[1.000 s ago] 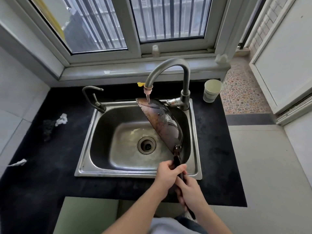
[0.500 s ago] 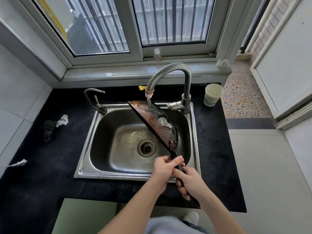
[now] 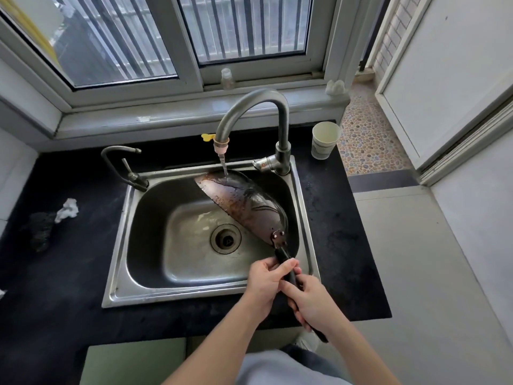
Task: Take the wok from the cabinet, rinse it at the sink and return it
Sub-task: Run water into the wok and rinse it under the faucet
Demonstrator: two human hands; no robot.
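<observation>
Wok [image 3: 244, 207]: tilted on edge in sink [image 3: 305, 207], under running tap [image 3: 222, 147].
Left hand [image 3: 263, 284], right hand [image 3: 312, 304]: fingers wrapped tight round handle [image 3: 286, 262].
Advice: likely rotate slowly so water sweeps the whole inside.

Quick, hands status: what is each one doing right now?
Left hand: closed around the black handle of the dark, rusty-brown metal wok.
Right hand: closed around the same handle, lower down.
</observation>
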